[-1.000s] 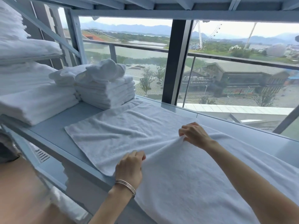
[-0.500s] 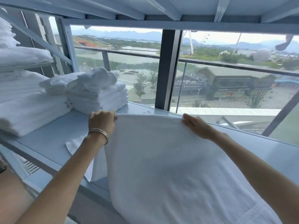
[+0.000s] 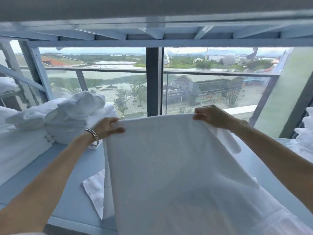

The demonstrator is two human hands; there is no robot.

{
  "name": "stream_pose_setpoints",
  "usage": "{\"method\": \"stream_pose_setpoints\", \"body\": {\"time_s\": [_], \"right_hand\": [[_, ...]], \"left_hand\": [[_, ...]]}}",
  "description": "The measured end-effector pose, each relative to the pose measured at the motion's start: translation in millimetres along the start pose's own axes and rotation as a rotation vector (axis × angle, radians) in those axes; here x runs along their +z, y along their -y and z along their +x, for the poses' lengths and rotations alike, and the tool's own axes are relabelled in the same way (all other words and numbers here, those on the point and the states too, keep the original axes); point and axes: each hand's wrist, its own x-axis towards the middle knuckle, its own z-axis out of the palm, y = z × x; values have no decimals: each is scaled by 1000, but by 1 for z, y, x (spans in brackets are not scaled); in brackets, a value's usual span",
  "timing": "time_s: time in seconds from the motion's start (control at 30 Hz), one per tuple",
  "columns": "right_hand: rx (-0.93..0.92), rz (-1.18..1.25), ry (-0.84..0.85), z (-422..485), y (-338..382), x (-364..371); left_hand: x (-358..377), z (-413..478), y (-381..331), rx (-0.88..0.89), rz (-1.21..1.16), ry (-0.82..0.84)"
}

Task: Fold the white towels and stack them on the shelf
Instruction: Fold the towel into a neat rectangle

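Observation:
A large white towel hangs lifted in front of me above the pale blue shelf. My left hand, with bangles at the wrist, pinches its upper left corner. My right hand pinches the upper right corner. The top edge is stretched level between both hands. The towel's lower part lies on the shelf, with one corner sticking out at the lower left. A stack of folded white towels stands at the back left, a crumpled white cloth on top of it.
More folded white towels lie at the far left, and others on a higher shelf. A rumpled white towel pile shows at the right edge. A shelf board runs close overhead. A window with a dark post is behind.
Both hands have raised the towel's edge higher and drawn it taut, after picking it up from flat on the shelf. My view has tilted upward and moved closer.

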Motion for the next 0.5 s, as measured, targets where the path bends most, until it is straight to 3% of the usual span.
{"method": "stream_pose_setpoints", "body": {"time_s": [0.1, 0.23, 0.37, 0.5], "right_hand": [[93, -27, 10, 4, 3, 6], [197, 170, 135, -5, 15, 14], [282, -20, 314, -11, 23, 28], [325, -150, 117, -10, 22, 34]], "left_hand": [[-7, 11, 12, 89, 79, -4], [-13, 19, 35, 66, 331, -159], [-20, 23, 40, 51, 530, -237], [-31, 27, 37, 66, 626, -201]]}}
